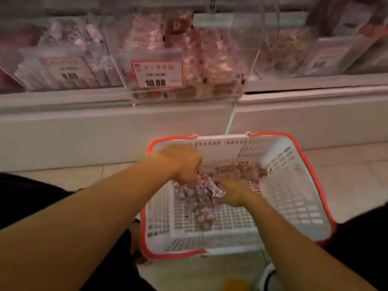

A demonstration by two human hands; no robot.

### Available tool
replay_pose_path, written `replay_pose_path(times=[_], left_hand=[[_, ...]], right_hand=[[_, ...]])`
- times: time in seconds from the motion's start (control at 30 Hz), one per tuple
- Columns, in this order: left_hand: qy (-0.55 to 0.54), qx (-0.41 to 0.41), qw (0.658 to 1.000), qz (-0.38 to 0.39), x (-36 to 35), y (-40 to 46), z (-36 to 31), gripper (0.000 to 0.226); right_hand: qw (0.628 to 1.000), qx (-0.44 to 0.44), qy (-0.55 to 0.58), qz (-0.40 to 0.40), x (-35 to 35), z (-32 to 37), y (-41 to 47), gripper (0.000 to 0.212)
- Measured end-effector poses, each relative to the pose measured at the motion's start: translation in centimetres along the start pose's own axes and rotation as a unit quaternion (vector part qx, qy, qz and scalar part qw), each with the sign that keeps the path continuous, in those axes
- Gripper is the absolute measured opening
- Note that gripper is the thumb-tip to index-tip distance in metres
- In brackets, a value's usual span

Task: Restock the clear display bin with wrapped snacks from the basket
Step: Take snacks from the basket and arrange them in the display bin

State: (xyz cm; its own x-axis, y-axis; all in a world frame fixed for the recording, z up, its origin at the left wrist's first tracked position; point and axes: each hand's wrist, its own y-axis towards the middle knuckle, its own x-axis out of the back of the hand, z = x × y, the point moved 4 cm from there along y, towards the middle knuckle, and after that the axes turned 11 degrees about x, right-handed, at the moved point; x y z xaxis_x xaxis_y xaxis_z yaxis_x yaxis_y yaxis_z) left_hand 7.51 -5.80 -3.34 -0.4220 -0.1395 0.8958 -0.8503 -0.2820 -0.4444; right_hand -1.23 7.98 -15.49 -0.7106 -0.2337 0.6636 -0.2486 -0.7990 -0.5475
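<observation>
In the head view, both hands reached down into a white basket [294, 181] with a red rim, set on the floor. The left hand [180, 164] was curled over a bunch of silvery wrapped snacks [199, 192], gripping them from above; its fingertips were hidden behind its own knuckles. The right hand [231, 193] clutched the same bunch from the right, its fingers buried in the wrappers, so the exact hold was hard to make out. More snacks lay loose beyond the hands along the basket's far wall, blurred into a reddish strip. Above and past the hands, the clear bin [184, 59] sat on the shelf, partly filled, with a price tag [157, 74] reading 10.80 on its front. Neighbouring bins [63, 53] to the left were blurred, their contents unreadable. Dark clothing was cut off at both lower edges.
</observation>
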Motion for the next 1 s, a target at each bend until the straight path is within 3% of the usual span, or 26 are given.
replay_pose_path(times=[0.03,0.07,0.13,0.2,0.27,0.4,0.5,0.63,0.7,0.87,1.0], left_hand=[[-0.003,0.031,0.994,0.105,-4.2,0.4,0.2,0.034],[-0.016,0.063,0.980,0.187,-8.1,0.4,0.4,0.044],[-0.076,0.142,0.948,0.273,-14.9,0.2,0.6,0.063],[-0.151,0.203,0.919,0.303,-19.5,0.1,-0.1,0.076],[-0.234,0.247,0.893,0.293,-21.9,0.8,-1.3,0.077],[-0.403,0.344,0.832,0.165,-23.8,3.4,-2.3,0.061],[-0.459,0.396,0.779,0.159,-25.4,4.6,-2.7,0.073],[-0.403,0.411,0.804,0.148,-26.3,6.1,-3.4,0.091],[-0.396,0.408,0.808,0.153,-26.8,6.6,-4.1,0.091],[-0.397,0.406,0.815,0.119,-26.8,7.6,-5.3,0.073],[-0.372,0.372,0.838,0.146,-26.5,7.9,-6.3,0.044]], right_hand=[[0.995,-0.015,0.000,0.096,-2.7,-1.2,0.2,0.088],[0.990,-0.023,0.008,0.141,-4.7,-1.9,0.3,0.103],[0.990,-0.011,0.028,0.137,-7.4,-2.9,0.9,0.117],[0.991,-0.021,0.050,0.126,-9.2,-3.4,1.9,0.125],[0.993,-0.057,0.064,0.087,-9.7,-4.0,3.3,0.125],[0.987,-0.135,-0.032,-0.078,-7.5,-5.8,5.2,0.111],[0.986,-0.146,-0.002,-0.082,-7.5,-7.7,6.0,0.115],[0.984,-0.158,0.055,-0.060,-8.5,-8.6,7.0,0.117],[0.984,-0.163,0.019,-0.071,-8.3,-8.6,7.4,0.107],[0.990,-0.126,-0.010,-0.071,-8.8,-8.8,8.0,0.069],[0.990,-0.093,0.001,-0.105,-7.9,-8.1,8.0,0.018]])
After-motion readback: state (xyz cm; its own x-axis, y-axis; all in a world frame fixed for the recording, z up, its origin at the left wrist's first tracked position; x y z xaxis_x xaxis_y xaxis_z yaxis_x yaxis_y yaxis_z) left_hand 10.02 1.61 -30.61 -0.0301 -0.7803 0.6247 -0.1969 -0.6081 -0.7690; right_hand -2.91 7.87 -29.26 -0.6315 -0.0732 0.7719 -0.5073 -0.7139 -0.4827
